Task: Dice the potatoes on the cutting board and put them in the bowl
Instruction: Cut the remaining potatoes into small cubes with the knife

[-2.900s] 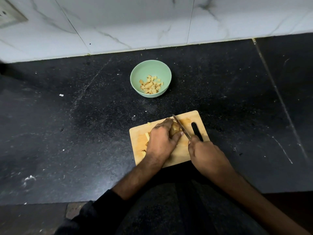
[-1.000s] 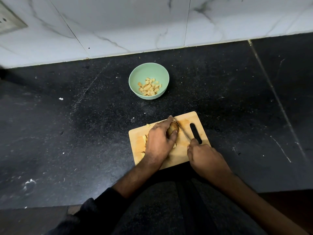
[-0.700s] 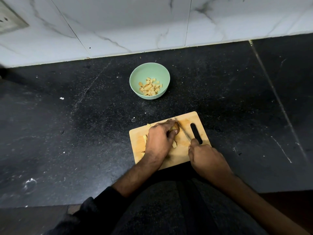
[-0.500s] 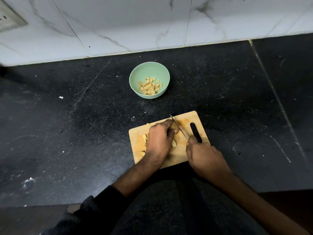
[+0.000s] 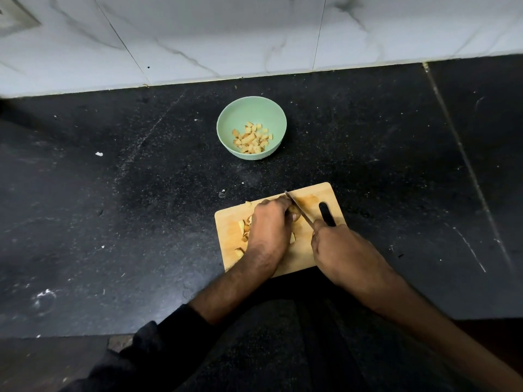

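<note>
A wooden cutting board (image 5: 311, 250) lies on the black counter in front of me. My left hand (image 5: 268, 230) curls over a piece of potato near the board's middle and hides most of it. My right hand (image 5: 339, 250) grips the knife (image 5: 298, 209) by its handle; the blade slants up to the left and its edge meets my left fingertips. Cut potato pieces (image 5: 244, 227) lie on the board at the left of my left hand. Beyond the board stands a green bowl (image 5: 226, 128) holding several potato dice (image 5: 252, 137).
The black stone counter (image 5: 113, 222) runs wide on both sides, with white crumbs scattered on it. A white marble wall (image 5: 254, 32) closes the back. A seam in the counter (image 5: 467, 165) runs down the right side. My dark clothing fills the bottom of the view.
The knife blade has shifted left along the potato between cuts. My left hand has crept left with it, covering more of the potato. The bowl and the board stay put.
</note>
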Motion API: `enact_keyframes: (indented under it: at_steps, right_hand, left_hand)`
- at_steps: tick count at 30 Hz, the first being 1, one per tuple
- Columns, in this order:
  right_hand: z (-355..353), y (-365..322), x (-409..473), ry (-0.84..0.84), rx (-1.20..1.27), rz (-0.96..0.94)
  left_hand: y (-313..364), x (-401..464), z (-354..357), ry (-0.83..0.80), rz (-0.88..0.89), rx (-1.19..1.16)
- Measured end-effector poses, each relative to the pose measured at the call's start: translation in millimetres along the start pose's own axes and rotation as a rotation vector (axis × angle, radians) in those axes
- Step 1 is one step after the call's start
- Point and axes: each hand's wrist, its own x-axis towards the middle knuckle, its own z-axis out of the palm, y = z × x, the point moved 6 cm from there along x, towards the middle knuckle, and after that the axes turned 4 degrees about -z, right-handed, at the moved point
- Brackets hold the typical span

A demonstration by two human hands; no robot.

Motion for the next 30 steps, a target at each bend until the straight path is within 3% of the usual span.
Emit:
enact_keyframes:
  at_steps: [6, 14, 30]
  right_hand:
    - [4.7, -4.1, 13.1, 0.028, -0.035, 0.014]
    - [36.0, 9.0, 4.4, 0.021, 0.133, 0.046]
    - [41.4, 12.8, -6.4, 0.02, 0.107, 0.04]
  left_hand:
    - [0.9, 0.3, 1.0, -0.012, -0.005, 0.013]
    - [9.3, -7.0, -4.9, 0.031, 0.05, 0.082]
    - [13.6, -14.5, -4.8, 0.017, 0.128, 0.131]
